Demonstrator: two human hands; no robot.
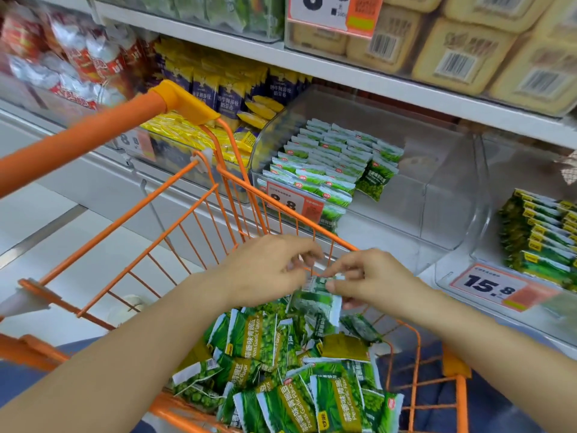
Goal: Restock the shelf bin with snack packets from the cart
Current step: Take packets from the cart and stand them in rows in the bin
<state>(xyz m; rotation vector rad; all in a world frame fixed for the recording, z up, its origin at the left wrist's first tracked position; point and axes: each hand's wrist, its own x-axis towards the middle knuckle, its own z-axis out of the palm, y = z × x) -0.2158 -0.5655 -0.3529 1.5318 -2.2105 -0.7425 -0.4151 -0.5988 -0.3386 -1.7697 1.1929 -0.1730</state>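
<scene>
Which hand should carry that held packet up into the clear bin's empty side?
Probably right. The right hand already pinches the packet and sits nearer the bin's bare right half. The left hand only touches its top edge.

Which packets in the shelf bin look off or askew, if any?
One green pea packet at the right end of the rows in the clear shelf bin leans tilted with its face showing, while the others stand in neat files. The bin's right half is bare. Nothing looks torn or spilled.
</scene>
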